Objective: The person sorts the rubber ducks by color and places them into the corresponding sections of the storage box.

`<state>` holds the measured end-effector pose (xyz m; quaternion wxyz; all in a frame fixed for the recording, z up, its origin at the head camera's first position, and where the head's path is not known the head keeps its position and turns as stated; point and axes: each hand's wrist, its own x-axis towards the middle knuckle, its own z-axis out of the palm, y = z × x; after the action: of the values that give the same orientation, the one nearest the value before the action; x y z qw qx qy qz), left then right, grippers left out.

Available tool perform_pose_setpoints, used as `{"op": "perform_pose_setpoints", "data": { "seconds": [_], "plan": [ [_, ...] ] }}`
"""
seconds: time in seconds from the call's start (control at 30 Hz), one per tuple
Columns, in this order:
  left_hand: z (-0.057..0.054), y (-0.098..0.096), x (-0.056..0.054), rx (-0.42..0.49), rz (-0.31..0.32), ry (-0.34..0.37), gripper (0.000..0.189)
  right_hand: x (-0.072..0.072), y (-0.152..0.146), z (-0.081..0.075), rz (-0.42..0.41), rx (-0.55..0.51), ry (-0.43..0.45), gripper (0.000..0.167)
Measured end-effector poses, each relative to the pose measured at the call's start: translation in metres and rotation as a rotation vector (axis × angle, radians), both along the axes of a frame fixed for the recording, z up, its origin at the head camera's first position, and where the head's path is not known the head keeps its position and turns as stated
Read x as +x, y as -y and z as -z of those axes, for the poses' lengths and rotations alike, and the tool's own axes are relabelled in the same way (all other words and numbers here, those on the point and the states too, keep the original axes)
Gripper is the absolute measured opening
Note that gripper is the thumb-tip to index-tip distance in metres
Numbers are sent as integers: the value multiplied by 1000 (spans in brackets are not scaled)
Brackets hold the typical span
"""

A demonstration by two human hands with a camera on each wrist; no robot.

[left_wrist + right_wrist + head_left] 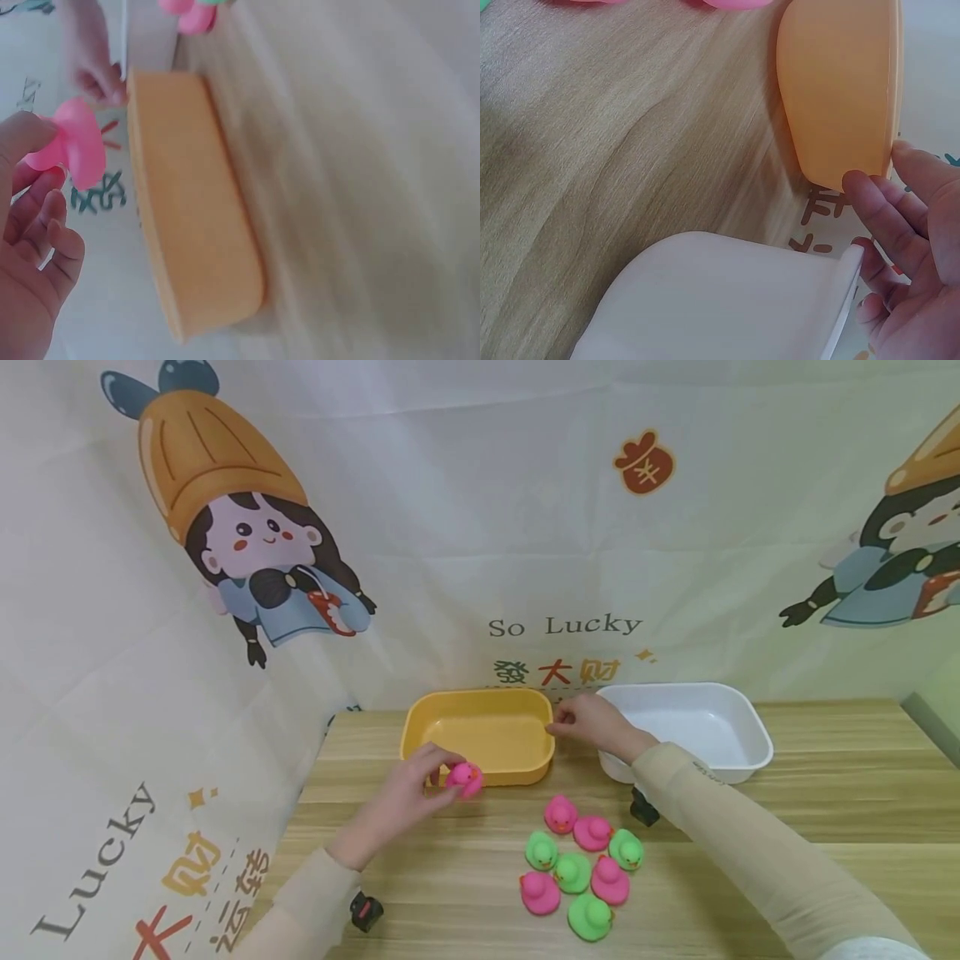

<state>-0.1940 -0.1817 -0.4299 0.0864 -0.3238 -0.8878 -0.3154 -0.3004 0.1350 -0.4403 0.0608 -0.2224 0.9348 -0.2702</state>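
Observation:
My left hand point(405, 789) pinches a pink toy duck point(466, 779) between thumb and fingers. In the head view the duck overlaps the front rim of the yellow basin point(480, 777); the left wrist view has the duck point(81, 142) raised beside the basin's long wall point(195, 202). At the basin's right end, my right hand point(596, 722) holds the rim, thumb on the edge and fingertips against the outer wall, as the right wrist view shows. The inside of the yellow basin is bare where it shows.
A white basin point(757, 747) stands to the right, partly behind my right forearm. Several pink ducks point(539, 893) and green ducks point(591, 917) sit grouped on the wooden table point(442, 893). Small black objects lie near each forearm point(367, 911). A printed cloth point(465, 510) hangs behind.

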Motion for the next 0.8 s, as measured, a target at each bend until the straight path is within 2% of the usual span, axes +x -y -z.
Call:
{"op": "perform_pose_setpoints", "data": {
  "seconds": [0.13,0.3,0.53,0.8],
  "plan": [
    [-10,5,-19,-18,-33,17,29,1,-1,0,-1,-9,-5,19],
    [-14,9,-42,-79,-89,34,29,2,-1,1,-1,-17,-14,19],
    [-10,7,-70,-184,-136,73,28,3,0,-1,-5,-26,-17,18],
    [4,2,-90,-381,-82,43,24,1,-1,2,7,-14,-20,18]
  ]
}}
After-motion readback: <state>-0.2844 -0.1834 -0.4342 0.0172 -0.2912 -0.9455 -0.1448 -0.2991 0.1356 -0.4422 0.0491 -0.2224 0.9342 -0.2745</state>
